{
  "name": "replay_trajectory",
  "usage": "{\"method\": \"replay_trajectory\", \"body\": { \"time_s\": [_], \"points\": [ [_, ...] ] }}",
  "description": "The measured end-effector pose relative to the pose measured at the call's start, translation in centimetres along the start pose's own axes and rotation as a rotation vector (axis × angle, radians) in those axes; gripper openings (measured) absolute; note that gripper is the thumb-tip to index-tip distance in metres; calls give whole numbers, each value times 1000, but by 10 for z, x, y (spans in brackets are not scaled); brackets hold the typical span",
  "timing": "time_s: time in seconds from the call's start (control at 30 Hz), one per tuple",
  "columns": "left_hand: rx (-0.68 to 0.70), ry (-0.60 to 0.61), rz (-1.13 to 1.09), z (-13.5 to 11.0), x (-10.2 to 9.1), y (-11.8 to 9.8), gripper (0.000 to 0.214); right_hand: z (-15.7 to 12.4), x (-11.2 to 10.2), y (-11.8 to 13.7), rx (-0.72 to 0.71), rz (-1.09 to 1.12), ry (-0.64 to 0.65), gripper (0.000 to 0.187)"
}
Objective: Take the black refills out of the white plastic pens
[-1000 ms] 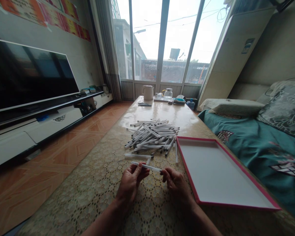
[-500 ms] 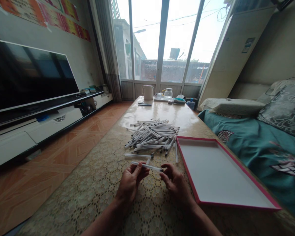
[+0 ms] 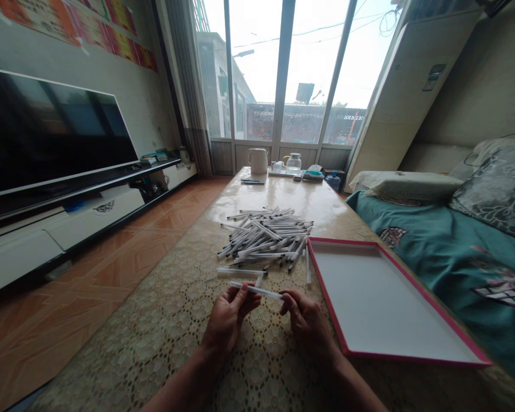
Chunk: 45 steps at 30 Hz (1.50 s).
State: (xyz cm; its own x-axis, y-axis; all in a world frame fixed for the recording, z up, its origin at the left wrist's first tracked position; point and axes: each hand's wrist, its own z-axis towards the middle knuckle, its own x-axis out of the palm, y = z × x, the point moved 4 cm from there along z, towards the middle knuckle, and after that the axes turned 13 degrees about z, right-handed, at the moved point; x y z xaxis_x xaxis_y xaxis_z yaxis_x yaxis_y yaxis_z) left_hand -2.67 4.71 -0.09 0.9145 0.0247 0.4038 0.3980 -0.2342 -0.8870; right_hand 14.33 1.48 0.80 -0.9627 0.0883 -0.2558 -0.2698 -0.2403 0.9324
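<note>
Between my hands, just above the table, is a white pen [image 3: 264,292] lying nearly level. My left hand [image 3: 227,315] pinches its left part with thumb and fingers. The fingers of my right hand [image 3: 304,315] are closed on the pen's right end and hide the tip. A heap of similar white pens [image 3: 268,237] with dark ends lies just beyond my hands. One loose pen [image 3: 240,272] rests at the heap's near side, and a short white piece [image 3: 260,280] shows just behind the held pen.
At the right lies a shallow white tray [image 3: 341,337] with a pink rim. The table [image 3: 163,320] has a flower-patterned cover. A jug [image 3: 258,161], a glass pot [image 3: 293,163] and a tissue pack [image 3: 313,174] stand at its far end. A sofa [image 3: 412,240] borders the right side.
The fingers of my right hand have closed onto the right end of the pen, covering its dark tip. My left hand and the pen have hardly moved.
</note>
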Motion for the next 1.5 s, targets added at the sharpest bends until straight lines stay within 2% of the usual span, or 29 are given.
{"method": "replay_trajectory", "body": {
  "time_s": [0.07,0.13,0.3,0.43,0.57,0.67,0.8,1.0,1.07,1.17,1.23,1.33,1.5],
  "points": [
    [-3,-11,0,0,0,0,22,-1,0,0,-33,-38,-6,41],
    [-4,-23,1,0,0,0,18,-2,0,-1,-26,-12,-9,42],
    [0,-60,-6,3,-3,0,6,-2,2,-4,46,214,-38,18],
    [3,-89,-18,7,-8,-1,2,0,-2,-2,40,349,-82,10],
    [4,-78,-8,5,-7,-2,6,2,2,-5,132,523,-40,17],
    [7,-63,1,3,-4,-2,12,2,6,-8,188,539,-11,22],
    [21,-53,15,2,-5,-5,16,2,1,-6,121,409,-48,24],
    [155,-335,-44,10,-33,-26,8,0,-27,1,10,123,-236,26],
    [178,-387,-27,11,-39,-31,11,-1,-38,7,-40,-39,-350,23],
    [179,-396,39,11,-41,-32,17,-2,-47,16,-130,-393,-483,18],
    [172,-376,88,11,-38,-31,20,0,-45,19,-150,-620,-485,16],
    [169,-354,144,12,-36,-28,23,5,-39,17,-84,-851,-435,13],
    [186,-335,207,13,-36,-25,22,4,-29,15,-41,-972,-366,14]
  ]
}}
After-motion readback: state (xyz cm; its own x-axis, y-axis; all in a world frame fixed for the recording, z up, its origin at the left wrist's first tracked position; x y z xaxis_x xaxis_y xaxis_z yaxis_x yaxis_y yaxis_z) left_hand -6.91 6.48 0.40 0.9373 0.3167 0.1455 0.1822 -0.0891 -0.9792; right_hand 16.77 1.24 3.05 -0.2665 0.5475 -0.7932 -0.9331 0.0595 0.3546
